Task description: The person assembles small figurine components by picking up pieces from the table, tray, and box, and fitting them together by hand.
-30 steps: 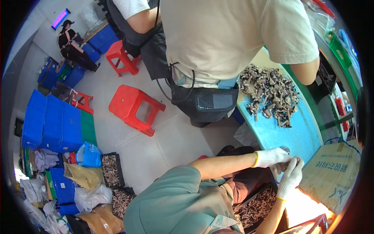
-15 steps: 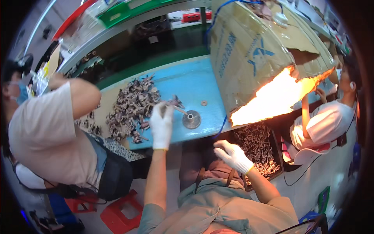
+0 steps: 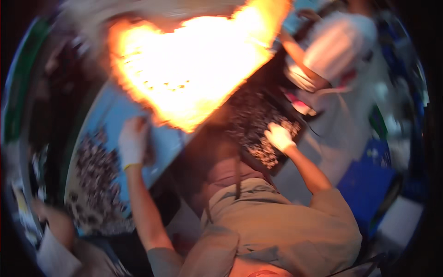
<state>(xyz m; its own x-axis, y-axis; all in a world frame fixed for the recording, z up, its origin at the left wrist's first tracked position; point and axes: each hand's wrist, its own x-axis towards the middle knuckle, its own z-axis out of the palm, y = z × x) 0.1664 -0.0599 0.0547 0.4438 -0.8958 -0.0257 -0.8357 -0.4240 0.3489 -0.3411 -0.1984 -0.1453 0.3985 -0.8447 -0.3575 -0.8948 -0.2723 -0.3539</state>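
Note:
My left hand [image 3: 133,141], in a white glove, hovers above the blue tabletop [image 3: 162,144], right of a heap of small brownish parts [image 3: 98,168]. Its fingers look curled; motion blur hides what is between them. A dark blurred shape lies against its right side. My right hand [image 3: 279,137], gloved too, reaches over a dark crate [image 3: 299,138] of small parts, close to the lit pieces [image 3: 267,154] at its near end. Blur smears its fingertips, and any part in them cannot be made out.
A glaring orange-white glow [image 3: 194,69] covers the box opening above the table's right side. Beyond the crate sits a co-worker in a pale shirt [image 3: 339,46]; another person's arm [image 3: 57,221] is at lower left. A blue bin [image 3: 367,189] stands on the floor at right.
The view has swung to the right and blurred. My right hand has moved from beside the table edge out over the crate. My left hand remains over the table near the heap.

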